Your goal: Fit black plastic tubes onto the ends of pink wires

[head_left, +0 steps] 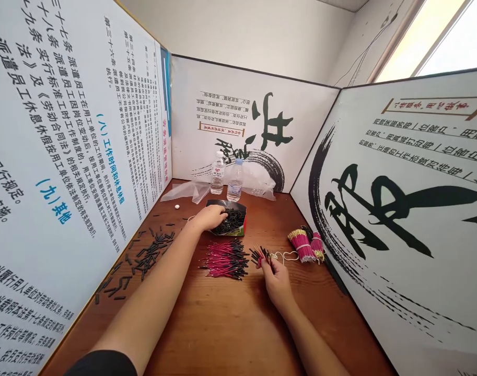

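My left hand [213, 216] reaches over the rim of an open box [238, 231] filled with short black tubes [231, 221]. Its fingers are bent down into the tubes, and whatever sits between the fingertips is hidden. My right hand [275, 279] is closed around a bunch of thin wires [260, 255], whose black ends fan out toward the upper left. Between my hands lies a wide row of magenta wires [225, 258] with black ends, flat on the wooden table [207, 318].
Loose black tubes [154, 250] are scattered at left. Tied magenta wire bundles [302, 245] lie at right, near a pale string [289, 256]. Two bottles [234, 180] and clear plastic bags [189, 192] are behind the box. Printed panels [238, 104] wall the table on three sides.
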The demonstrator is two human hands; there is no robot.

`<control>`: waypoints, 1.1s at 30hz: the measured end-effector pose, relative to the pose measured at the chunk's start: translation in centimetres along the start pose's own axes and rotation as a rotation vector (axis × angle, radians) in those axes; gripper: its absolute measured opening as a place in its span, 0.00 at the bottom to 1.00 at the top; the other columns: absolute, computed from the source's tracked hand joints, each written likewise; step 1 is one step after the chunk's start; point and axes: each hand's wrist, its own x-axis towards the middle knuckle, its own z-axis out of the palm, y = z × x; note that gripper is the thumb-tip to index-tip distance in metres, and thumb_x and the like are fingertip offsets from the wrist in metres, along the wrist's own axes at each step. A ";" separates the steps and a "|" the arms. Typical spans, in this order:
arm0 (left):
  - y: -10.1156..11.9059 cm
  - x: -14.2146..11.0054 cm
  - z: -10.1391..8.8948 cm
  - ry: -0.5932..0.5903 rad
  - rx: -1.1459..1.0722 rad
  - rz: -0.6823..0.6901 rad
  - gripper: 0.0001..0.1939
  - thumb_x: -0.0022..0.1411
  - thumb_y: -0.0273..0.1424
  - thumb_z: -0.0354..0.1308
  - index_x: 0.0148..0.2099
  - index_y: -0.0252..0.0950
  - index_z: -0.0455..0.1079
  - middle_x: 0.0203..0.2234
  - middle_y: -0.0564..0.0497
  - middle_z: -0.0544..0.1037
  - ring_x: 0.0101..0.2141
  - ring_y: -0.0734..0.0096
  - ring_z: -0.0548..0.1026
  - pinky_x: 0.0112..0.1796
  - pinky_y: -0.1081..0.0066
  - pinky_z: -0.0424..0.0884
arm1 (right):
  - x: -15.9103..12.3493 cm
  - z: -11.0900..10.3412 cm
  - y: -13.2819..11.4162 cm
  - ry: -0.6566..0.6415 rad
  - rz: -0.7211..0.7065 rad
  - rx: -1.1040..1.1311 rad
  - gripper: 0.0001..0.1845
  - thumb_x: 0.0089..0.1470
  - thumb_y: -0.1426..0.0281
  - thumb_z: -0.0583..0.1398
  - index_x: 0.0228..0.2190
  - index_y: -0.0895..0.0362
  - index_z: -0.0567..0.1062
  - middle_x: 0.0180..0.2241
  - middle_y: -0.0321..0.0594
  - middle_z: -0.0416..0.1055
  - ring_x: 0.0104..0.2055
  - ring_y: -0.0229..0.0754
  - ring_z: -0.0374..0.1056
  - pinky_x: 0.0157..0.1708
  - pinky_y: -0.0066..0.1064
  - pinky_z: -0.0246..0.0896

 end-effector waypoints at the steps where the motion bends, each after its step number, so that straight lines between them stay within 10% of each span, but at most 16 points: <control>1: 0.0 0.0 -0.1 0.006 -0.010 -0.006 0.17 0.63 0.37 0.44 0.39 0.35 0.72 0.40 0.44 0.76 0.41 0.62 0.73 0.42 0.70 0.67 | 0.2 0.2 -0.1 0.012 -0.001 -0.004 0.19 0.54 0.58 0.52 0.22 0.57 0.70 0.24 0.40 0.70 0.28 0.41 0.63 0.30 0.29 0.58; 21: 1.9 -0.5 1.2 -0.178 0.136 -0.028 0.17 0.51 0.35 0.55 0.44 0.39 0.69 0.44 0.43 0.76 0.45 0.53 0.73 0.42 0.63 0.69 | 3.0 2.9 -0.6 0.072 -0.014 0.087 0.15 0.53 0.63 0.52 0.21 0.58 0.68 0.23 0.37 0.67 0.28 0.39 0.61 0.31 0.27 0.56; 33: 1.3 0.4 2.9 -0.048 0.063 -0.071 0.13 0.56 0.33 0.50 0.39 0.39 0.73 0.41 0.44 0.77 0.42 0.57 0.75 0.40 0.66 0.69 | 3.0 2.9 -0.3 0.073 -0.037 0.104 0.15 0.53 0.64 0.52 0.21 0.58 0.69 0.22 0.36 0.66 0.28 0.37 0.60 0.30 0.27 0.55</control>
